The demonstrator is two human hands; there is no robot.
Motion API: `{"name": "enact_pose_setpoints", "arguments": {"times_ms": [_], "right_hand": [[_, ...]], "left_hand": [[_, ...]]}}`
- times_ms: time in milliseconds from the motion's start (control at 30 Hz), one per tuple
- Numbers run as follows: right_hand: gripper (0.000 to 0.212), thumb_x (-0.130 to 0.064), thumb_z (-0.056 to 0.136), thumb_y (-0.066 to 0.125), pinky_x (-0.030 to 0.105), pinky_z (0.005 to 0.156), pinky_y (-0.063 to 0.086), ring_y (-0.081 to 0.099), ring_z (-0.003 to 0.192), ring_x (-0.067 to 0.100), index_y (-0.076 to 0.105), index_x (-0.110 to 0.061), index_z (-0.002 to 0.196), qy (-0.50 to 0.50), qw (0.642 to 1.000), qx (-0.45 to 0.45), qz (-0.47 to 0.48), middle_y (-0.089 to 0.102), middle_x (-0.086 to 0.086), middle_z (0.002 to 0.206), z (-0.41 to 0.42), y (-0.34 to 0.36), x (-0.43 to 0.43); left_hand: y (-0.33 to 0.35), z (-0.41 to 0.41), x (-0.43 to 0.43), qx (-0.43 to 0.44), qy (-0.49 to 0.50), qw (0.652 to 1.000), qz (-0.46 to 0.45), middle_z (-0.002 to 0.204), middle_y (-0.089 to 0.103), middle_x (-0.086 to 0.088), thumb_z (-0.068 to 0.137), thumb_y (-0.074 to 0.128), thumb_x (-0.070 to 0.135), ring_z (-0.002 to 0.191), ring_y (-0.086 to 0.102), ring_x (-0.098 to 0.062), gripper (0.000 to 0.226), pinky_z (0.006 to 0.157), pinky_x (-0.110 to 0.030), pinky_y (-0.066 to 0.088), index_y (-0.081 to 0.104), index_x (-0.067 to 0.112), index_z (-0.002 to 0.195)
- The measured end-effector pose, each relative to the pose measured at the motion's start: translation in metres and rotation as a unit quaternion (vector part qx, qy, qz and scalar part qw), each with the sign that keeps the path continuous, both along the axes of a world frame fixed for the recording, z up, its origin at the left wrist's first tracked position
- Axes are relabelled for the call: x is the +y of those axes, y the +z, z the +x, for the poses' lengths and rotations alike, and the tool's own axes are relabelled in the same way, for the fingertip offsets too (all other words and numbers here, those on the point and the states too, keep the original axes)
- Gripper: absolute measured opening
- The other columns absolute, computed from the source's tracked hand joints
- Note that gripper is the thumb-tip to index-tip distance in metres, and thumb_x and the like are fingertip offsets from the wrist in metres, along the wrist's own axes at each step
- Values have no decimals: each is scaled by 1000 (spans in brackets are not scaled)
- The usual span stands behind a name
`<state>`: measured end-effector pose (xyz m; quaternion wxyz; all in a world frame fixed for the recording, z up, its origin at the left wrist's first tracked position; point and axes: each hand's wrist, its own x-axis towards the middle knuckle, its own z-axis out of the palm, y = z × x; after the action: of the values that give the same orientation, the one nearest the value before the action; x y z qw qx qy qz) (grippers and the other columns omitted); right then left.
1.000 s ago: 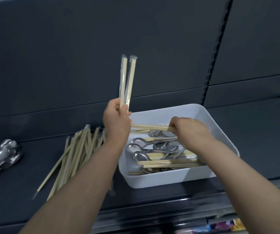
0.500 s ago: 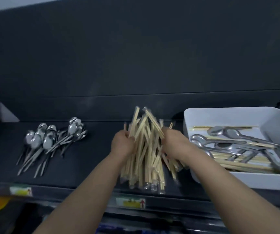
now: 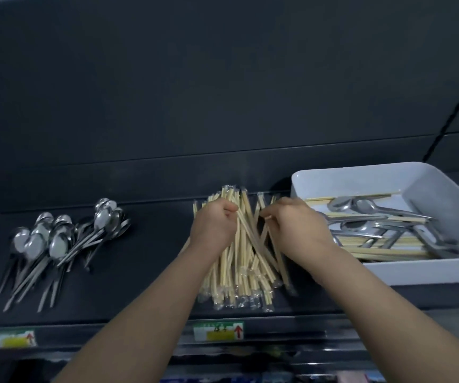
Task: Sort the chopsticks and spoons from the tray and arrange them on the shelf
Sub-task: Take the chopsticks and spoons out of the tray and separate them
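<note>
A pile of wrapped wooden chopsticks [image 3: 239, 272] lies on the dark shelf [image 3: 145, 294] in the middle. My left hand [image 3: 214, 225] rests on the pile's left side, its fingers curled round several sticks. My right hand [image 3: 294, 225] sits on the right side and pinches a chopstick near its top end. A heap of metal spoons [image 3: 56, 244] lies on the shelf at the left. The white tray [image 3: 421, 275] at the right holds more spoons [image 3: 366, 208] and chopsticks [image 3: 388, 252] mixed together.
The shelf's dark back panel rises behind everything. Price labels [image 3: 218, 331] sit on the shelf's front edge, another label [image 3: 12, 338] at the left. A lower shelf with coloured goods shows at the bottom edge.
A second ago my hands were at the tray, the left holding two chopsticks upright. Both hands have since moved left onto the chopstick pile, and the view has shifted left.
</note>
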<state>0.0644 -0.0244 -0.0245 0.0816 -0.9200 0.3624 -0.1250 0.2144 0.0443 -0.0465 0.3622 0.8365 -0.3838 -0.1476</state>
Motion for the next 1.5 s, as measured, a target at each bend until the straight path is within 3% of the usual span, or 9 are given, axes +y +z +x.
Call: {"name": "enact_pose_setpoints", "arguments": {"times_ms": [233, 500, 667, 833, 967, 1233, 1333, 1400, 1500], "right_hand": [[30, -21, 91, 51, 31, 83, 46, 52, 115, 20, 67, -35, 112, -93, 996, 3, -15, 63, -6, 117, -72, -4, -45], [34, -18, 92, 49, 29, 76, 44, 57, 109, 21, 63, -38, 116, -192, 978, 69, 37, 65, -4, 115, -179, -4, -105], [33, -15, 90, 50, 28, 73, 43, 61, 105, 24, 66, -35, 111, -159, 983, 76, 60, 67, -2, 111, -191, -8, -134], [30, -12, 86, 56, 29, 76, 45, 62, 101, 27, 68, -28, 108, -65, 990, 114, 48, 67, 3, 109, -155, -10, -154], [33, -15, 88, 57, 26, 74, 37, 59, 109, 26, 63, -32, 116, -5, 985, 161, 66, 62, 3, 119, -131, -16, -159], [22, -16, 83, 59, 28, 77, 46, 62, 101, 29, 69, -19, 102, -65, 986, 132, 83, 66, 7, 108, -160, -15, -179], [20, -21, 85, 57, 28, 75, 48, 62, 98, 26, 69, -26, 100, -111, 981, 107, 118, 66, 2, 103, -187, -10, -187], [18, -24, 88, 56, 27, 70, 45, 61, 95, 24, 68, -29, 99, -120, 978, 95, 139, 65, 0, 100, -200, -8, -186], [11, -31, 89, 58, 27, 71, 45, 61, 95, 22, 65, -30, 97, -119, 976, 73, 165, 66, -2, 101, -208, -10, -180]], "left_hand": [[18, -66, -62, -8, -109, 991, -71, 87, 69, 9, 89, 61, 14, 86, 67, -16, 14, 84, -37, 55, 70, 23, 94], [17, -145, -122, -80, -165, 980, 72, 111, 68, 5, 95, 48, 14, 102, 63, -19, 26, 88, -33, 53, 67, 23, 110], [4, -164, -137, -101, -132, 978, 127, 113, 64, 2, 93, 44, 10, 98, 60, -22, 31, 80, -33, 52, 66, 22, 110], [0, -158, -132, -92, -91, 985, 115, 115, 66, 0, 95, 51, 11, 106, 61, -20, 24, 92, -36, 51, 66, 18, 112], [1, -157, -127, -89, -87, 988, 89, 111, 69, -1, 93, 55, 10, 103, 63, -19, 22, 93, -33, 50, 68, 15, 110], [1, -170, -133, -74, -126, 977, 154, 108, 69, 2, 91, 64, 17, 98, 65, -18, 18, 88, -36, 54, 71, 22, 106], [-1, -184, -145, -102, -191, 956, 199, 108, 68, 4, 87, 69, 24, 99, 63, -17, 17, 87, -31, 52, 71, 27, 103], [-1, -196, -154, -178, -224, 922, 262, 109, 65, 3, 84, 69, 26, 102, 60, -20, 17, 84, -29, 46, 70, 29, 101], [-4, -205, -165, -246, -229, 880, 336, 107, 62, -2, 82, 65, 21, 103, 58, -29, 14, 94, -48, 41, 66, 29, 93]]}}
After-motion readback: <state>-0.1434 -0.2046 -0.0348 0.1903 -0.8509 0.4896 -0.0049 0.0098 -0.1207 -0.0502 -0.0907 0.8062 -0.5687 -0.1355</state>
